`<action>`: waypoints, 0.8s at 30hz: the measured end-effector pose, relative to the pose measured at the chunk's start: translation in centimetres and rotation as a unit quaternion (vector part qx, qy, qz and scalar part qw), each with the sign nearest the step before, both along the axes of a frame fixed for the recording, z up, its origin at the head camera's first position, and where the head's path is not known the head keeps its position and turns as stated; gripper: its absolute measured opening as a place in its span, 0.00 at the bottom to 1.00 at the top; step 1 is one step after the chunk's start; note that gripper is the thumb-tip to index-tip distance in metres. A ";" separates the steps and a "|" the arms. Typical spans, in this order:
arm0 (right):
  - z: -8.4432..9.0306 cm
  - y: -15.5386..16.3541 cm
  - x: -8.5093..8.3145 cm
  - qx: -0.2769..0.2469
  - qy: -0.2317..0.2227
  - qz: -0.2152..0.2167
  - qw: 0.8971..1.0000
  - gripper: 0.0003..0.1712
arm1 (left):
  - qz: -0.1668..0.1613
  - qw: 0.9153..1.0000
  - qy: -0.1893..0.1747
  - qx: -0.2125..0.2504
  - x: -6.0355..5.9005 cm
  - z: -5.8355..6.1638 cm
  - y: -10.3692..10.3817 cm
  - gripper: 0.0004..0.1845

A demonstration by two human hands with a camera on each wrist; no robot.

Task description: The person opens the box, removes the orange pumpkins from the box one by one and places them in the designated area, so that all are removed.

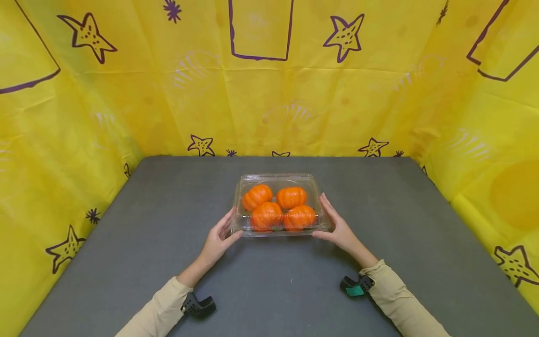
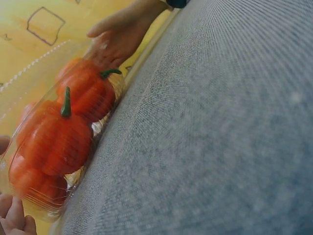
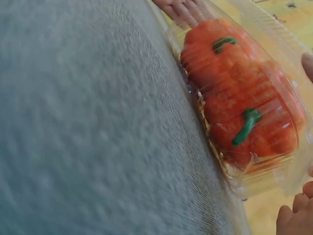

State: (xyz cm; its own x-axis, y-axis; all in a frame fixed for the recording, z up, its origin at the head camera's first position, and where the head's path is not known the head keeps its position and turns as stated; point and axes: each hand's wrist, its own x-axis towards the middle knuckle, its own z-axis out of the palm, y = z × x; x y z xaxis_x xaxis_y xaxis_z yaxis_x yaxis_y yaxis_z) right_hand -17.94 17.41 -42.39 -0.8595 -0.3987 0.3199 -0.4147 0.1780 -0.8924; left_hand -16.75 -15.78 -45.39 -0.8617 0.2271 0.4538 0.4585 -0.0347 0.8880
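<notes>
Clear plastic box [image 1: 275, 177] at middle of grey table [image 1: 278, 290], between both hands. Left hand [image 1: 216, 239]: thumb at near corner, fingers along side, pinching box wall. Right hand [image 1: 343, 235]: same grip, opposite side. Base touching table: cannot tell. Contents: four orange pumpkins [image 1: 266, 216]. Assessment: probably light; walls likely thin, slick, prone to denting under squeeze; pumpkins may shift if tilted. Recommended hold: low on both short sides, level, gentle pressure.
</notes>
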 end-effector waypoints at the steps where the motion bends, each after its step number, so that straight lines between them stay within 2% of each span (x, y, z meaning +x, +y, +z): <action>1: -0.2 0.2 -0.3 -0.002 0.002 0.001 1.000 0.51 | 0.005 1.000 -0.006 -0.004 0.0 0.0 0.0 0.37; 4: -0.7 0.6 -1.1 -0.013 0.010 0.004 1.000 0.50 | 0.009 1.000 -0.026 -0.010 0.0 -0.1 -0.2 0.39; 6: -0.1 0.7 -1.1 -0.022 0.012 0.004 1.000 0.49 | 0.008 0.999 -0.038 -0.009 -0.1 -0.1 -0.2 0.40; 11: 1.0 1.1 -1.8 -0.057 0.027 0.036 0.997 0.48 | -0.007 0.999 -0.037 0.009 -0.1 -0.1 -0.3 0.40; 13: 0.8 1.4 -2.5 -0.076 0.030 0.045 0.996 0.48 | -0.013 0.999 -0.029 0.013 -0.1 -0.2 -0.3 0.41; 18: 1.3 1.6 -3.7 -0.122 0.025 0.048 0.991 0.49 | -0.003 1.000 -0.024 0.006 -0.2 -0.1 -0.3 0.40; 24: 2.4 1.2 -5.5 -0.154 0.038 0.064 0.985 0.47 | 0.005 1.000 -0.016 -0.014 0.3 0.9 -0.2 0.39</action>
